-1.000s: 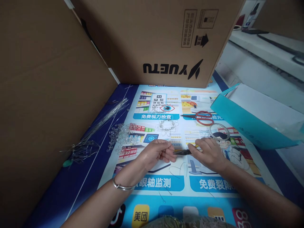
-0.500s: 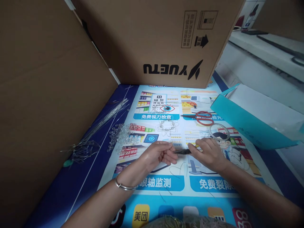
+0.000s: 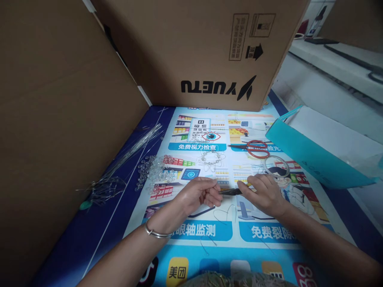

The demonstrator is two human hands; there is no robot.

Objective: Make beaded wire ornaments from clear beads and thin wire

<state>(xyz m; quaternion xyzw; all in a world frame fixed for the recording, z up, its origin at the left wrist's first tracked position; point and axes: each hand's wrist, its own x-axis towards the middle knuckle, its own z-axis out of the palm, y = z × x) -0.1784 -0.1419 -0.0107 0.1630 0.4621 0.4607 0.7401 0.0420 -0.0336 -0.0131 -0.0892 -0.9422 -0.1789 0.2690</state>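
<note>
Head view: two bare hands meet low over a printed poster mat (image 3: 206,235). The right hand (image 3: 265,193) is closed around dark pliers (image 3: 229,191), whose tip points left to the left hand (image 3: 199,193). The left fingers are pinched together at that tip; what they pinch is too small to tell. Clear beads (image 3: 154,171) lie near to the left, wire strands (image 3: 131,149) beyond them, red scissors (image 3: 253,148) farther back.
</note>
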